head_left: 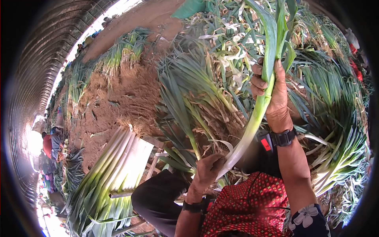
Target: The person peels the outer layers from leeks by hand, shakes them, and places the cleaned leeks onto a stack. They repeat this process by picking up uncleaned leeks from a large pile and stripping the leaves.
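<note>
Fingers of the right hand (279, 96) are closed around the green upper part of one leek (254, 120), palm side visible, right of centre in the frame; the leaves rise to the top edge. Left hand (207, 172), lower centre, has its fingers bent in at the pale lower end of the same leek; whether they grip the shank or only a strip of leaf, I cannot tell, and the root end is hidden. The shank slants between the two hands, smooth and pale, with a thin curled strip (227, 146) just beside its lower end. On condition: the held leek appears largely clean along its visible length, its lower end being the part not verified. At lower left, a row of leeks (112, 166) lies side by side, white shanks toward the centre and leaves toward the bottom; these are judged finished, though glare covers part of the row. Judged unfinished: the heap (197, 79) at upper centre, with dry brown leaf matter and roots among the stems, and the bundles (126, 49) at upper left on bare soil (118, 93). More leeks (335, 166) lie at the right, some showing pale shanks, their state unconfirmed. Overall, one piece is in hand and well advanced, with a large quantity outstanding
</note>
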The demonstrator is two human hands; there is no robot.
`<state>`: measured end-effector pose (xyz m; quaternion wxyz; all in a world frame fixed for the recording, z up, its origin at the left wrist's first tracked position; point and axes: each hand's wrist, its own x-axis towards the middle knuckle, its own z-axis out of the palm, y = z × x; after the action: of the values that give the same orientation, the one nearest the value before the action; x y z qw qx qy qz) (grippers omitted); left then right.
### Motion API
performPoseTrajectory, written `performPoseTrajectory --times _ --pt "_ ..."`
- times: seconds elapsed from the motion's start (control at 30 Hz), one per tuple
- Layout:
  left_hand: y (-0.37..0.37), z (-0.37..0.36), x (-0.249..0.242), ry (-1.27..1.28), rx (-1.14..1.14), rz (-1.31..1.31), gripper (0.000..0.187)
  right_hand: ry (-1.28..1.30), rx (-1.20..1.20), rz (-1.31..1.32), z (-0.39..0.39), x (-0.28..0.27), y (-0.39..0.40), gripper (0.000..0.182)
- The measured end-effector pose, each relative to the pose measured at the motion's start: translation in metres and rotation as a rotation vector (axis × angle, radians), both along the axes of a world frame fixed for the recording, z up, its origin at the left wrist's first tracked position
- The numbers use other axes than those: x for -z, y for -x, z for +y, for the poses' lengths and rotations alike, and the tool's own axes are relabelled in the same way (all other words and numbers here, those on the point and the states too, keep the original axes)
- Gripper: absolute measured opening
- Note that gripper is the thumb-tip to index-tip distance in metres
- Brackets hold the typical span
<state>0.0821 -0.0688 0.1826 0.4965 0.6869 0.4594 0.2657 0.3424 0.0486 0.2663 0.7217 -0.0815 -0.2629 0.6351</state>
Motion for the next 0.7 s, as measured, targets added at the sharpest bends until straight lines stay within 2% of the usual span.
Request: performPoseTrajectory --times 0.1,0.17,0.2,0.27,0.33,0.4,0.53,0.6,0.67,0.7 --pt "-0.001 -0.003 0.007 -0.040 -0.100 0.034 0.015 0.002 -0.026 -0.015 0.001 0.000 0.002 0.042" --pt "0.006 -0.001 0.027 -0.007 -0.269 -0.003 0.019 -0.057 -0.082 0.012 0.001 -0.001 0.003 0.044" --pt "0.006 0.000 0.037 -0.016 -0.271 -0.005 0.019 -0.047 -0.082 0.015 0.001 -0.001 0.003 0.046" --pt "0.007 -0.001 0.062 0.289 -0.527 -0.289 0.023 -0.062 -0.075 -0.018 0.002 -0.001 0.002 0.047" --pt "0.013 -0.001 0.079 0.297 -0.533 -0.281 0.025 -0.057 -0.058 -0.044 0.001 -0.002 0.004 0.048" --pt "0.008 -0.003 0.079 0.487 -0.663 -0.657 0.022 -0.048 -0.042 -0.076 0.000 -0.002 0.002 0.049" --pt "0.004 -0.007 0.081 0.547 -0.807 -0.826 0.020 -0.070 -0.062 -0.061 0.003 -0.002 -0.005 0.051" --pt "0.012 -0.004 0.086 0.552 -0.826 -0.818 0.021 -0.119 -0.109 0.009 0.005 -0.001 -0.010 0.050" --pt "0.023 0.000 0.085 0.653 -0.930 -0.980 0.023 -0.114 -0.091 0.023 0.006 -0.001 -0.011 0.048" --pt "0.029 -0.004 0.093 0.419 -0.886 -0.891 0.023 -0.079 -0.025 0.022 0.007 0.000 -0.010 0.048"
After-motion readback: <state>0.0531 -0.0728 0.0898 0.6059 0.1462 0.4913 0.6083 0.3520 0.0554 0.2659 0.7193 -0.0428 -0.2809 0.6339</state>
